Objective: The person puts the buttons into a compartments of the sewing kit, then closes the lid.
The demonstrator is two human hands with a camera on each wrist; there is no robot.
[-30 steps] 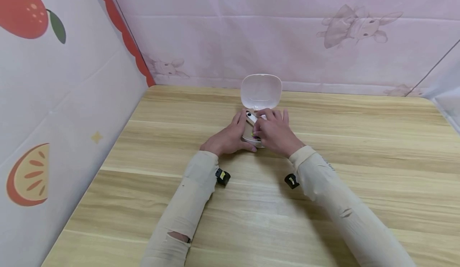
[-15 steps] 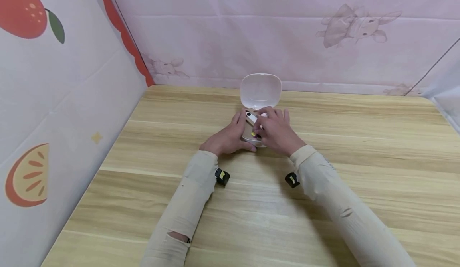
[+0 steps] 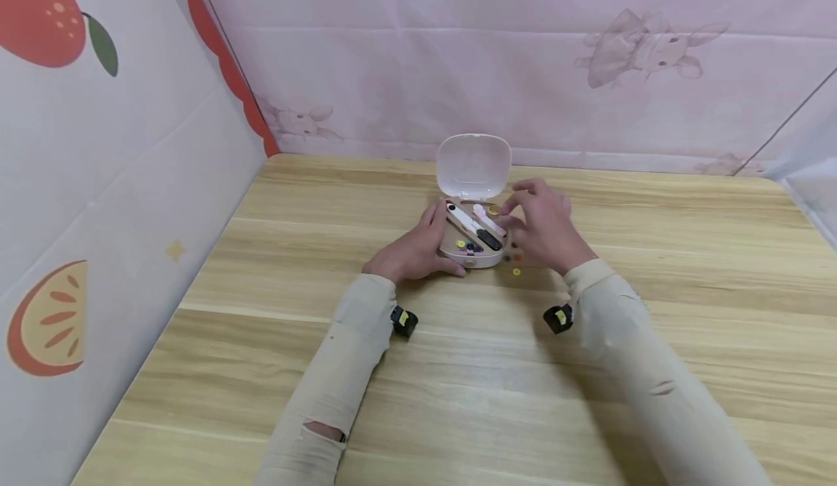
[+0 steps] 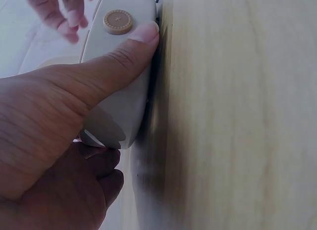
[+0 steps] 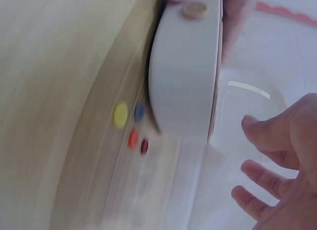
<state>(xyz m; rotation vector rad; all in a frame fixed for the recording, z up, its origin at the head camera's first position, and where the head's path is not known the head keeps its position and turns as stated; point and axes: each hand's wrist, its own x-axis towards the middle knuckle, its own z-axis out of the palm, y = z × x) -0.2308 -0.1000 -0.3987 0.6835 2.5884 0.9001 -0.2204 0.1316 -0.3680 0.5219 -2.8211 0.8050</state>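
Currently my left hand (image 3: 413,250) grips the open case (image 3: 472,243), whose long axis runs away from me with its raised lid (image 3: 474,166) at the far end. My right hand (image 3: 546,228) hovers just beside it, fingers relaxed, holding nothing.

Light wood-grain tabletop enclosed by printed fabric walls

Pale wooden laminate table (image 3: 654,341) with rounded far corners; pink rabbit-print back curtain (image 3: 556,72) – left white fruit-print panel (image 3: 98,181) with red scalloped border; even, diffuse lighting – soft shadows.
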